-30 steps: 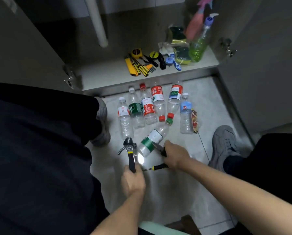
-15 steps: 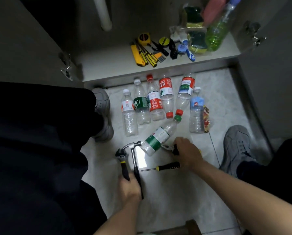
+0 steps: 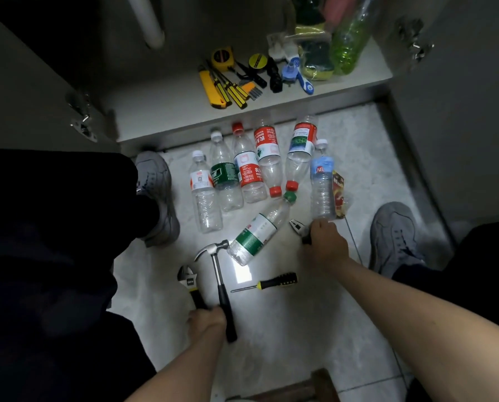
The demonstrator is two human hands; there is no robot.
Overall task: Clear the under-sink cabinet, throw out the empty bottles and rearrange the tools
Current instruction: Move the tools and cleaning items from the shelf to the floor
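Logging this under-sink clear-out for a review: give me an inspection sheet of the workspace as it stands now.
Surface: pale floor, glare patch.
Job's things: seven bottles lying on floor; hammer, screwdriver beside them; small tools on cabinet shelf.
Clutter: snack wrapper; sponges, green spray bottle.
Hands: left hand grips wrench; right hand grips pliers.
Cables: nothing seen.
Surroundings: open doors, drain pipe.

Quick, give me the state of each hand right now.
Left hand: closed around the handles of the wrench and hammer.
Right hand: gripping the pliers.
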